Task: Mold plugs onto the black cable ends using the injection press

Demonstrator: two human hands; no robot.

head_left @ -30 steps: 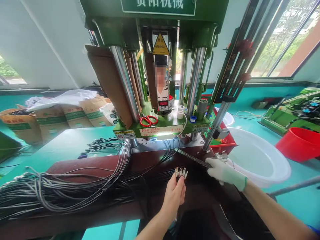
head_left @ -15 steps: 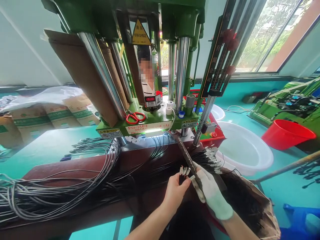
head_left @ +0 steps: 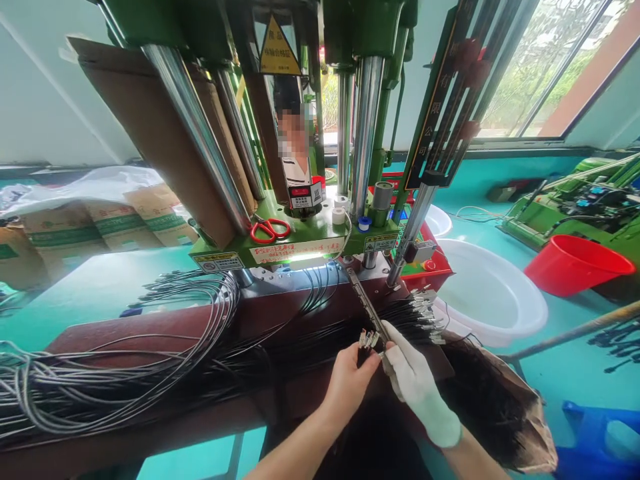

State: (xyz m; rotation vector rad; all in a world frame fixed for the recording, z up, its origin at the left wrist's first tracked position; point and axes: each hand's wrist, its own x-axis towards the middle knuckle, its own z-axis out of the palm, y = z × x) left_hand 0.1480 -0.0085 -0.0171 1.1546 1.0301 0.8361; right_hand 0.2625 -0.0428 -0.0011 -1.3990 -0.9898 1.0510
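Note:
My bare left hand (head_left: 349,381) is closed around a small bunch of black cables, whose metal connector ends (head_left: 369,340) stick up above its fingers. My right hand (head_left: 411,377), in a white glove, grips the near end of a long dark metal bar (head_left: 367,306) that runs from the green press (head_left: 300,243) toward me. The gloved fingertips touch the connector ends. Both hands are over the dark red bench edge (head_left: 150,333), in front of the press.
A thick bundle of grey and black cables (head_left: 110,380) lies across the bench at left. More connector-tipped cables (head_left: 425,317) fan out right of the bar. White basins (head_left: 493,297), a red tub (head_left: 575,263), red scissors (head_left: 269,230) and paper sacks (head_left: 100,230) stand around.
My gloved right hand came in from the right along the bar and now meets the connector ends in my left hand. The view has shifted closer to the press.

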